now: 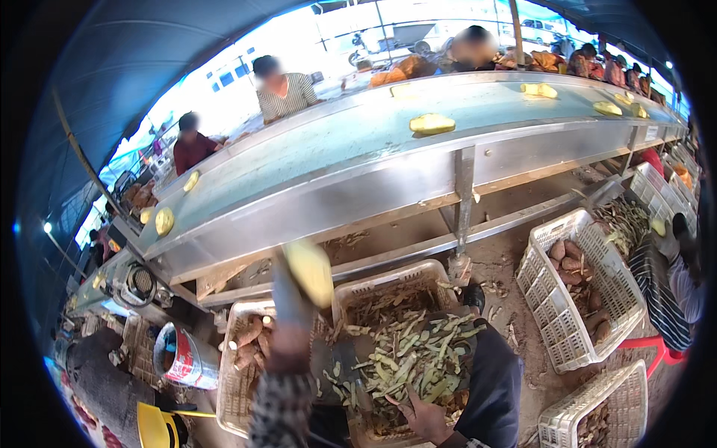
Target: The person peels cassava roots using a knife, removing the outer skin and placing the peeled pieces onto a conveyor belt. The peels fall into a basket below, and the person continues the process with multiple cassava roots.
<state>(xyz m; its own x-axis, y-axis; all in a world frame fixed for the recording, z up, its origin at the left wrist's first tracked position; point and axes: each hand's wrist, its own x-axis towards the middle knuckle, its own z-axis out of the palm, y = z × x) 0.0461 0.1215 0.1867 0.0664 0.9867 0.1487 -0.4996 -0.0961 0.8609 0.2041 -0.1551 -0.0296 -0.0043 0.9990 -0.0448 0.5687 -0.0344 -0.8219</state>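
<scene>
My left hand (291,297), blurred, is raised in front of the conveyor's near side. It holds a pale yellow peeled tuber (311,274), also blurred. Low in the view, my right hand (423,417) rests over a heap of long green-white peelings (414,353), its fingers apart and no tool visible in it. The peelings cover a dark cloth or board across my lap and spill toward a plastic crate (392,277) holding more scraps. Left of that, brown unpeeled tubers (246,336) lie in a white crate (224,386), partly hidden by my left arm.
A metal-sided conveyor belt (347,145) crosses ahead, carrying several peeled tubers (432,124). People stand or sit along its far side. Right, a crate (577,291) holds brown tubers beside a seated person in striped cloth. Left are a bucket (187,358) and a yellow plastic item (154,425).
</scene>
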